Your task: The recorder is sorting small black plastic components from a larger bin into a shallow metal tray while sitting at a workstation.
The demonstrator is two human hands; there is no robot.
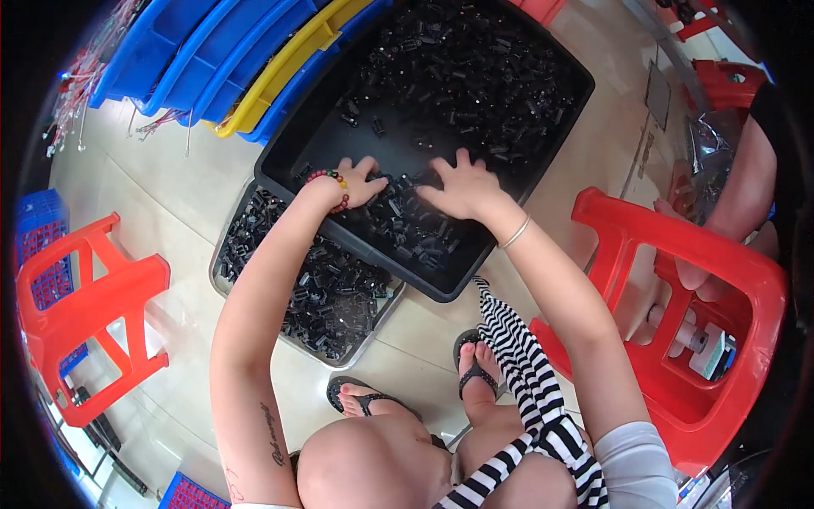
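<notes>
A large black tub stands before me with many small black plastic parts, heaped mostly at its far side. My left hand, with a beaded bracelet at the wrist, is over the tub's near left part, fingers spread beside a smaller pile of the same parts. My right hand is across from it on the right of that pile, its fingers also apart. Neither hand grips a part that I can make out. The near pile lies between and below my hands, some of its parts touching my fingertips or close to them.
Under the tub's near left edge, a shallow metal tray holds more black parts. Stacked blue and yellow bins rise at the far left. Red plastic stools flank me, and another person's bare leg is at the right. A striped cloth hangs over my lap.
</notes>
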